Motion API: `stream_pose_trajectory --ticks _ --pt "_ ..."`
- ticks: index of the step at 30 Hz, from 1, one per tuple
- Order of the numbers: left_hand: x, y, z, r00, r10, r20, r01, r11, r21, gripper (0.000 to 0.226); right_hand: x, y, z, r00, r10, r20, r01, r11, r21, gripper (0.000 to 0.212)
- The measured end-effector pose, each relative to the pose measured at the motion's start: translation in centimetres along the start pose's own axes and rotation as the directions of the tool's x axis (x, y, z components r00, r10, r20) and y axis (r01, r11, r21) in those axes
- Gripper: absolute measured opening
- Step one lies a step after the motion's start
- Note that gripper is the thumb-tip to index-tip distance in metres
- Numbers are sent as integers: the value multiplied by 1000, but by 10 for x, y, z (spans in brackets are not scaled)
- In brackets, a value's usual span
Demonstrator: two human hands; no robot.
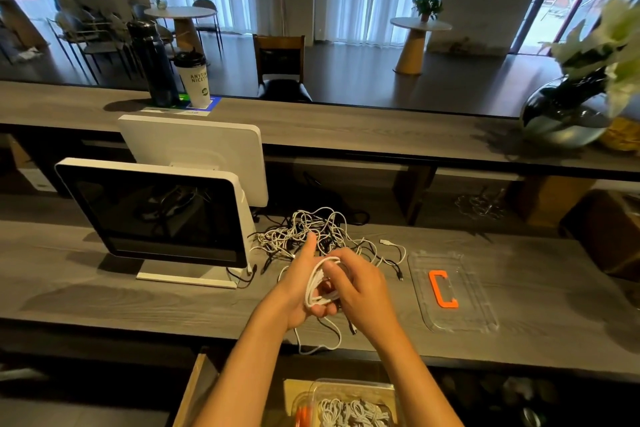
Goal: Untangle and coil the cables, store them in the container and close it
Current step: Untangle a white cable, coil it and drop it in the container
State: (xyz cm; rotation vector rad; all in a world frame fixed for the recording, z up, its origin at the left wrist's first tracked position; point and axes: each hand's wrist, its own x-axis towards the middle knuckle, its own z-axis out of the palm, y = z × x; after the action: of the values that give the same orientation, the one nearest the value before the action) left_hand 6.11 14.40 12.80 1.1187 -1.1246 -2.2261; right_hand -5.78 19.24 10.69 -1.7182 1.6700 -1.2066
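Where the view begins, at its bottom edge, a clear container (346,404) sits below the surface's front edge, holding coiled white cables (353,412) and something orange, though it is partly cut off. Above it, two bare forearms reach forward over the grey wood-grain surface (104,295). At their ends, the left hand (301,284) has a white cable coil (320,288) looped around its palm, thumb pointing up and away. That coil's long axis runs roughly near to far, and a loose tail hangs from it toward the front edge. Beside it, the right hand (356,288) curls its fingers (334,265) onto the top of the coil, pinching the cable. Just beyond both hands lies a tangled heap of white and black cables (311,232), spreading left to right, with loose plug ends trailing rightward. To the right, well apart from the heap, a clear lid (453,291) with an orange handle (443,289) lies flat, its long axis near to far. Left of the heap, a white-framed monitor (156,215) stands close against it. Farther back, a raised counter carries a paper cup (195,80), a dark bottle (152,62) and a glass vase (568,114).
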Motion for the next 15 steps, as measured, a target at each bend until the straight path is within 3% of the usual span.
stream_pose_trajectory --ticks 3,6,8,10,13,15 --pt "0 0 -2 993 110 -33 -103 983 154 84 4 4 2 984 99 -150 -91 994 61 15" --pt "-5 3 -3 984 178 21 -169 877 451 64 8 7 -3 946 200 -255 -163 974 160 18" --pt "-7 3 -3 968 247 54 -225 745 628 42 10 7 -9 945 250 -212 -199 951 239 24" --pt "-5 2 -4 945 327 -3 -230 673 703 35 13 6 -18 967 240 -82 -214 947 240 26" --pt "-6 5 -11 894 429 -131 -215 666 714 35 15 7 -43 975 216 51 -221 965 144 9" --pt "-10 11 -18 902 418 -111 -226 674 703 33 16 10 -62 989 145 23 -147 982 119 16"
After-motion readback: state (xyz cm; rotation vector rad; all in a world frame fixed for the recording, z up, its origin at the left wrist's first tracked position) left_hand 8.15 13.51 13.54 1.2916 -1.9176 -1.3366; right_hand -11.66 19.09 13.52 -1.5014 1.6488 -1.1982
